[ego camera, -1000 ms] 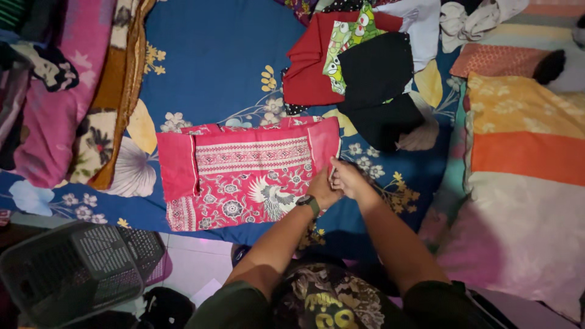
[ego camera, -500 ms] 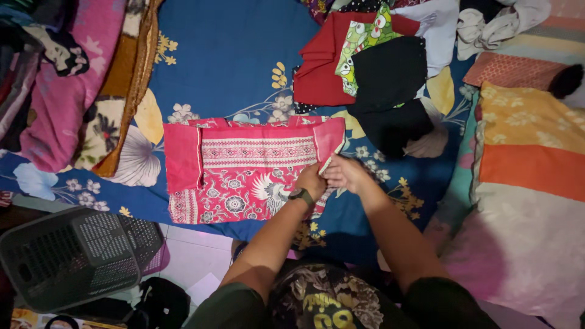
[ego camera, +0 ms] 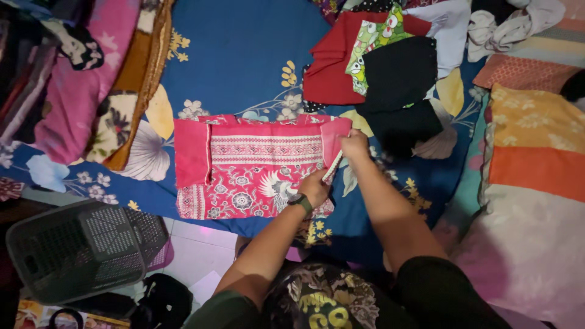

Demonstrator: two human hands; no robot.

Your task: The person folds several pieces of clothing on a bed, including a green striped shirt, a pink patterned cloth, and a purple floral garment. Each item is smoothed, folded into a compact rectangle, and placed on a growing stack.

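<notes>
Closest to us, at the bottom left, we see a dark plastic basket [ego camera: 73,256] standing on the pale floor [ego camera: 195,250]. Our two arms reach out over the edge of the bed. Our left hand [ego camera: 314,187], with a watch [ego camera: 300,201] on the wrist, presses flat and wide on the pink cloth [ego camera: 256,167], near its lower right part. Our right hand [ego camera: 354,146] is pinched shut on the right edge of the pink cloth, lifting that edge a little. The pink cloth lies spread on the blue flowery sheet [ego camera: 244,55], with a side flap folded in on the left. It has white flowers and a white bird on it. To the right of us lies a pillow [ego camera: 536,164] with orange, yellow and pink stripes. To the left is a heap of pink and brown cloths [ego camera: 79,91]. Farther away, past the pink cloth, sits a pile of folded clothes: a red one [ego camera: 329,67], a green one with cartoon frogs [ego camera: 370,45], and black ones [ego camera: 399,85] on top.
</notes>
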